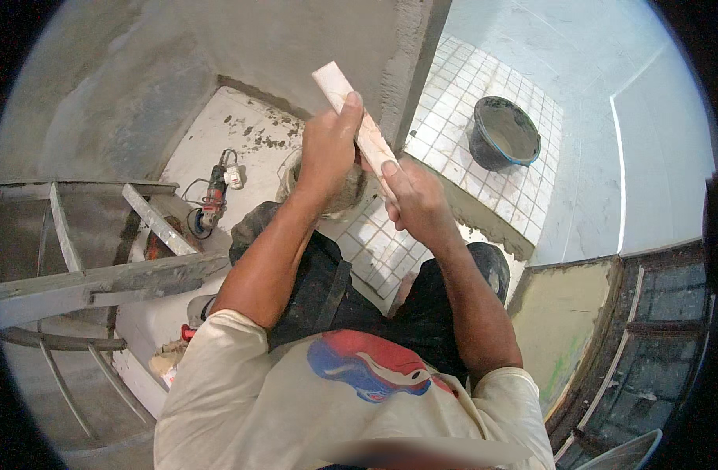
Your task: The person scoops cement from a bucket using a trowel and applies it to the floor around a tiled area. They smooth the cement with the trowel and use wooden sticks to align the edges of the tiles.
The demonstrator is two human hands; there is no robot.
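Note:
Both of my hands grip a narrow, flat pale strip (pixel 376 147) with faint pinkish marks; whether it is cut tile or wood I cannot tell. My left hand (pixel 328 153) is closed round its middle, thumb lying along the upper face. Closer to me, my right hand (pixel 423 202) pinches the near end, its thumb on top. The strip is held up in front of me, tilted so that its far end points to the upper left. Beneath it, partly hidden by my left hand and forearm, stands a mortar-smeared bucket (pixel 345 192).
A black bucket (pixel 484 149) of grey mix stands on the white-tiled raised floor (pixel 453 86) at right. An angle grinder (pixel 212 200) with its cord lies at left. A mortar-spattered ladder (pixel 101 286) crosses the left side. A rough wall edge (pixel 410 70) rises ahead.

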